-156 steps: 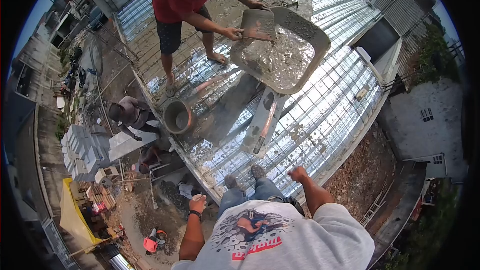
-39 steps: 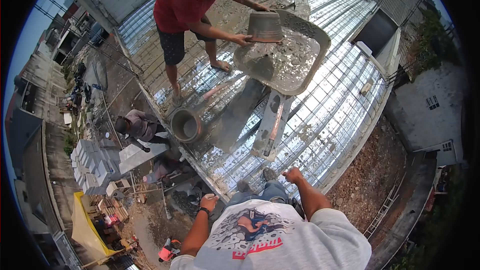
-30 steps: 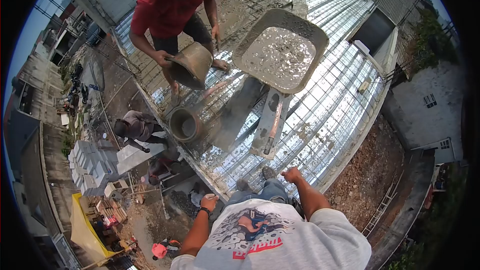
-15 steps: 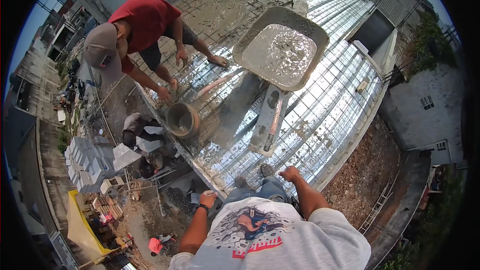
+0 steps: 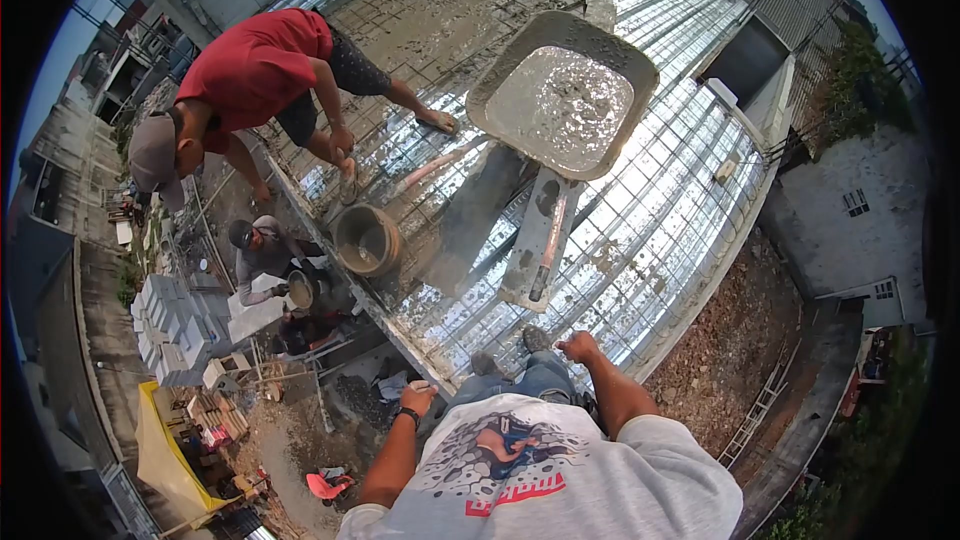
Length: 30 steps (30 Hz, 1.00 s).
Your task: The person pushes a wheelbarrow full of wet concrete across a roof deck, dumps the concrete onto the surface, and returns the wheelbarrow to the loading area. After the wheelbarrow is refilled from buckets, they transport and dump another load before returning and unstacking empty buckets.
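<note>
While the wheelbarrow [image 5: 600, 40] stands at 12 o'clock from you, holding a broad pool of wet mix [image 5: 565, 105], the work looks only partly along: a muddy layer [image 5: 430, 25] covers some of the deck towards 11 to 12 o'clock, yet bare mesh [image 5: 660, 210] spreads at 1 o'clock. Near 11 o'clock sits a bucket [image 5: 392, 252]; beyond it a co-worker in red [image 5: 250, 70] bends over the edge, and a lower co-worker [image 5: 262, 255], at 10 o'clock, holds another bucket [image 5: 310, 290]. Your left hand [image 5: 418, 398] and right hand [image 5: 580, 346] are partly curled, well apart from the wheelbarrow; how tightly, or around anything small, you cannot tell
</note>
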Motion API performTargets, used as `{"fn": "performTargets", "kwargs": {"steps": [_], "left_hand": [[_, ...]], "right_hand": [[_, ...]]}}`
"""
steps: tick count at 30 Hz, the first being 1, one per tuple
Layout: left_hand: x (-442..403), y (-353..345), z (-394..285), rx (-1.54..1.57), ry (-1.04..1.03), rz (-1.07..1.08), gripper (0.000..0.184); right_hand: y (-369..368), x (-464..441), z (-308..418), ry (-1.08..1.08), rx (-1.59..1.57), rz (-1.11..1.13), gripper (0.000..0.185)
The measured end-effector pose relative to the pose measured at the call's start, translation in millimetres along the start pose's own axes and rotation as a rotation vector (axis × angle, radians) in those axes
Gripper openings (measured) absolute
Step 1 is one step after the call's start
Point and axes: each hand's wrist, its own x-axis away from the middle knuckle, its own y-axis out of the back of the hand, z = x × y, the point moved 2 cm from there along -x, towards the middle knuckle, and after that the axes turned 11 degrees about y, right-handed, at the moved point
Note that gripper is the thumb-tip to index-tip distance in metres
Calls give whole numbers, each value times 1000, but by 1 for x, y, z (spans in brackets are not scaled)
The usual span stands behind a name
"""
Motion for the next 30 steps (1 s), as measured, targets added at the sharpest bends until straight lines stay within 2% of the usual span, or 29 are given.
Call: {"fn": "performTargets", "kwargs": {"steps": [4,10,13,17,24,27,30], "left_hand": [[4,0,-7,-25,-19,7,47],[1,1,-9,-31,-36,44,49],[-4,1,-7,-61,-54,29,48],[3,0,-12,-10,-32,18,47],[9,-2,-10,-9,-23,0,51],[4,-3,0,-44,-33,-8,51],[5,-6,2,-65,-2,-26,45]], "right_hand": [[0,0,0,24,-28,24,56],[6,6,4,-18,-79,48,60],[14,9,17,118,19,-20,46],[25,14,31,139,66,-58,50],[-1,-17,1,174,77,-71,52],[10,-8,12,83,116,131,65],[5,-6,5,170,108,-76,55]]}}
